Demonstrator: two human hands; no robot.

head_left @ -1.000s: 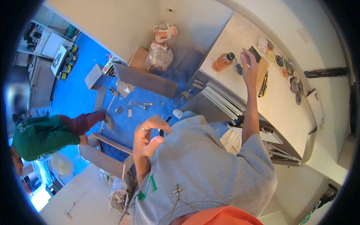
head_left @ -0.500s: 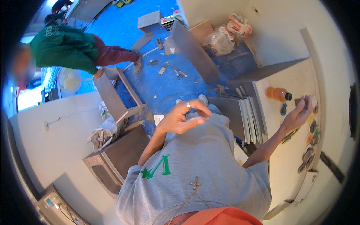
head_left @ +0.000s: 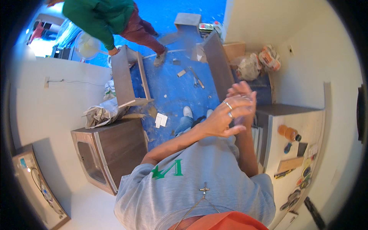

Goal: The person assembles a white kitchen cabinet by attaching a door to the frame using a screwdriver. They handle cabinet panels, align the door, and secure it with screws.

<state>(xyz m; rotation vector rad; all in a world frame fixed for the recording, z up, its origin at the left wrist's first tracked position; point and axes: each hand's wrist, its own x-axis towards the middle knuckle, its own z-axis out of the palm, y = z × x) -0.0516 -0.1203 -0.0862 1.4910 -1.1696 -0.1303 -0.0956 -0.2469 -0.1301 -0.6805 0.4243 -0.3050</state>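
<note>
My left hand (head_left: 228, 118), with rings on its fingers, is raised in front of my grey shirt. Its fingers reach toward my right hand (head_left: 240, 91), and its thumb stands apart. My right hand is just beyond it, partly covered and slightly blurred, with its visible fingers extended. The two hands overlap in view; whether they touch, I cannot tell. Nothing shows in either one. To the right, a pale cabinet surface (head_left: 274, 147) holds an orange bottle (head_left: 288, 132) with a dark cap, a wooden block (head_left: 290, 164) and several round discs (head_left: 294, 195).
A person in a green top (head_left: 90, 19) grips a brown cabinet frame (head_left: 123, 78) at the far left. Scissors (head_left: 196, 82) and white pieces (head_left: 161, 120) lie on the blue floor (head_left: 172, 96). A brown cabinet (head_left: 122, 143) stands left; filled bags (head_left: 249, 66) lie far right.
My right hand has left the right-hand cabinet surface and come in beside my left hand. My left hand has moved right. The view has shifted, and the wooden block now shows.
</note>
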